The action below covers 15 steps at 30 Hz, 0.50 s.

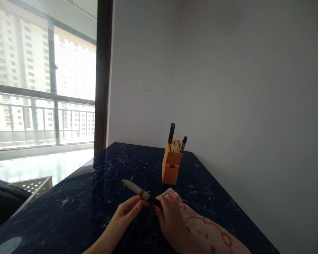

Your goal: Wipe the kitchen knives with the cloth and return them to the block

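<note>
A kitchen knife (132, 186) with a steel blade and black handle is held above the dark blue table, its tip pointing to the far left. My right hand (171, 217) is closed round the handle. With thumb and fingertips, my left hand (128, 210) pinches the knife where the blade meets the handle. A white cloth with a red pattern (209, 229) lies beside and partly behind my right hand. Beyond the hands stands a wooden knife block (171, 169), with a black-handled knife (171, 133) and another dark-handled tool (184, 143) in its slots.
The glossy table (108, 173) runs up to a grey wall (241, 106) on the right and behind. A chair (37, 187) with a dark item on it stands off the left edge. Large windows (42, 70) are further left. A pale round patch (9, 245) shows at the near left corner.
</note>
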{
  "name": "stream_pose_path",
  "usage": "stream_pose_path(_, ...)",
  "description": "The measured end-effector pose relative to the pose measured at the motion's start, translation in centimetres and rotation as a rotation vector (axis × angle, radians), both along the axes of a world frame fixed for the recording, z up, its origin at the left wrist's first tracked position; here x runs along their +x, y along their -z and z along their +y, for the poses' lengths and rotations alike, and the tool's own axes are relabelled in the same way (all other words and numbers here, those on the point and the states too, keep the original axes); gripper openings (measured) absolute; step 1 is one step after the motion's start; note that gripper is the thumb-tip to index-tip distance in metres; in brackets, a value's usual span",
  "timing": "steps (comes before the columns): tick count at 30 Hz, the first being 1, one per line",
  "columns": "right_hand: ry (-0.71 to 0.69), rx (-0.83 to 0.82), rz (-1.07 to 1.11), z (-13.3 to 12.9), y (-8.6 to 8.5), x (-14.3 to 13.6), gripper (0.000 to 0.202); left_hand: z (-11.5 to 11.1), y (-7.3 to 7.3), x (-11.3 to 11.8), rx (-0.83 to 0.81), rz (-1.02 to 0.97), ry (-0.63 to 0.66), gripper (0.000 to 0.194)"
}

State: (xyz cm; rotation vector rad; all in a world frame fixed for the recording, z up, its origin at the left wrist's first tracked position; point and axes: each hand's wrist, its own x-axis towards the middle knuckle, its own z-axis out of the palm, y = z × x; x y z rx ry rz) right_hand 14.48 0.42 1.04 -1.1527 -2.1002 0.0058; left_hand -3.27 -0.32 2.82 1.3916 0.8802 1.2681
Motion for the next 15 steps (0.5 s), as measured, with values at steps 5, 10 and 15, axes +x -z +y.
stream_pose_path(5,0.016,-0.013,0.010,0.1,-0.1,-0.1,0.004,0.0,0.2,0.1,-0.042,-0.022,0.001,0.039)
stream_pose_path(10,0.004,-0.008,0.032,0.2,-0.1,-0.1,0.005,0.4,0.9,0.1,-0.064,-0.055,0.002,0.038)
stream_pose_path(15,0.004,0.006,0.017,0.1,-0.2,-0.1,0.005,0.5,1.1,-0.1,-0.084,-0.029,0.015,0.036)
